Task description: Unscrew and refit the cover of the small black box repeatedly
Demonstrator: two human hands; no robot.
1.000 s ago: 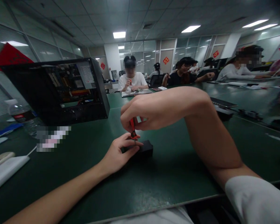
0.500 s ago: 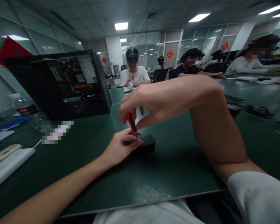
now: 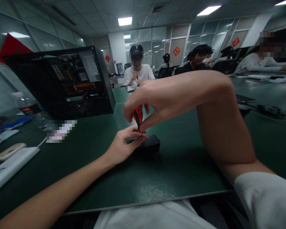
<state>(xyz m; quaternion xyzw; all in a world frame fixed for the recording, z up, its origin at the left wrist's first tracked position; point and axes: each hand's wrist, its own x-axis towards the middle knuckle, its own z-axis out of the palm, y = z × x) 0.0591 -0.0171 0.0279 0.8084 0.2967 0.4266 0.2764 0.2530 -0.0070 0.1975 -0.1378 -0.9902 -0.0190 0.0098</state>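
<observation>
A screwdriver [image 3: 138, 117] with a red and black handle stands nearly upright, tip down, above a small black box-like part [image 3: 153, 143] on the green table. My right hand [image 3: 147, 101] grips the handle from above, its wrist sharply bent and fingers curled round it. Low on the screwdriver, my left hand [image 3: 124, 141] is closed, thumb and forefinger pinched about the metal shaft and lying over the box's left end. These fingers hide the screwdriver's tip and whatever it touches.
An open black computer case [image 3: 85, 106] stands at the back left. Nearer are a plastic bottle [image 3: 32, 109], blue packets [image 3: 15, 123], a beige oval object [image 3: 10, 151] and a white power strip-like block [image 3: 14, 168]. A person [image 3: 139, 73] sits opposite; others sit farther right.
The view has shifted slightly. The screwdriver leans a little differently in my right hand, and my left fingertips sit closer round its shaft. Both hands stay at the black part.
</observation>
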